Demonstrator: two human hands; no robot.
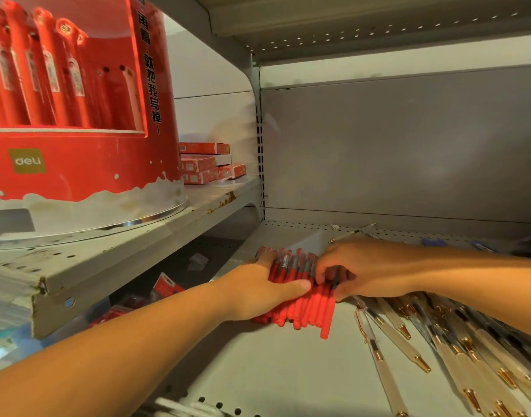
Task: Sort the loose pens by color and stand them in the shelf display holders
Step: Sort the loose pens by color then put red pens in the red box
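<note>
A bundle of red pens (306, 308) lies on the grey shelf (273, 365), side by side, caps toward me. My left hand (258, 293) grips the bundle from the left, thumb laid across the top. My right hand (363, 272) comes from the right, its fingers curled on the bundle's right edge. Several cream pens with gold tips (415, 341) lie loose on the shelf to the right. A round red display holder (77, 164) full of red pens stands on the upper left shelf.
Small red boxes (210, 164) are stacked behind the round display. A thin loose pen (353, 233) lies at the back of the shelf. Red packets (165, 287) lie on the lower level at left. The shelf edge (107, 281) juts out at left.
</note>
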